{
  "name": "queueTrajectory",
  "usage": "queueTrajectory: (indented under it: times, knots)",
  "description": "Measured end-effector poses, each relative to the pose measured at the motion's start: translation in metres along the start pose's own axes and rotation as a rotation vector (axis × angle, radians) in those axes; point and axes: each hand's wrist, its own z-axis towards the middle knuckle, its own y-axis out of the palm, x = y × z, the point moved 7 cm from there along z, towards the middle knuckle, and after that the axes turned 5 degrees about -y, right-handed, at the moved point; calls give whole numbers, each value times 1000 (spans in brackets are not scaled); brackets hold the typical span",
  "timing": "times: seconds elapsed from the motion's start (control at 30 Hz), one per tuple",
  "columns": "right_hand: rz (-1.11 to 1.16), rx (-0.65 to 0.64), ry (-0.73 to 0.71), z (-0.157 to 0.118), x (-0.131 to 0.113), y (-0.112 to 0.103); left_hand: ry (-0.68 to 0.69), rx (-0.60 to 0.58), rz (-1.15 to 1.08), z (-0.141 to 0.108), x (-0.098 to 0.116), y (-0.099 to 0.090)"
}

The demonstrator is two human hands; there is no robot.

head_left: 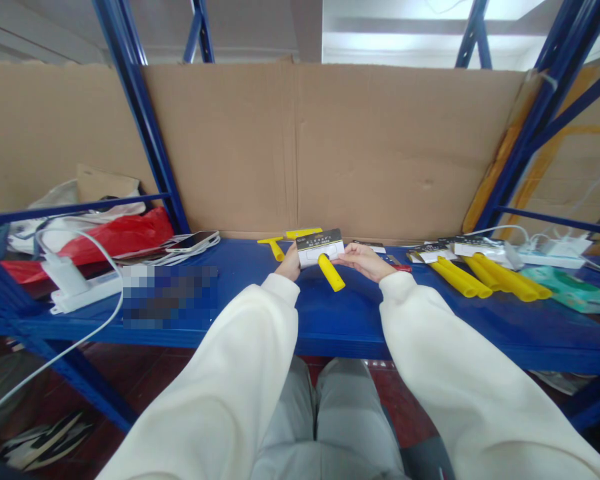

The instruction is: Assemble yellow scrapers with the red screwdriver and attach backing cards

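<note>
Between my two hands, above the blue shelf top, is a black and white card package with a yellow tubular handle sticking out toward me. My left hand grips the package's left end, its fingers partly hidden behind the card. At the right end, my right hand pinches the package's edge with thumb and fingers. Just beyond lie a yellow T-shaped tool and another yellow piece, partly hidden by the package. A small red item lies beside my right hand.
Several carded yellow-handled tools lie to the right, near a green packet and a white power strip. On the left are a phone, another power strip with a hanging cable, and a red bag. Cardboard walls the back.
</note>
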Motion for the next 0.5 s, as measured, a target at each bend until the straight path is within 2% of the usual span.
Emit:
queueTrajectory:
  times: [0.1, 0.23, 0.5]
  knots:
    - [-4, 22, -14, 0, -1, -1, -81, 9, -5, 1, -4, 3]
    - [-9, 67, -36, 0, -1, -6, -116, 3, -21, 2, -5, 3]
    - [-47, 190, -62, 3, 1, -17, -174, 78, 76, 7, -9, -14]
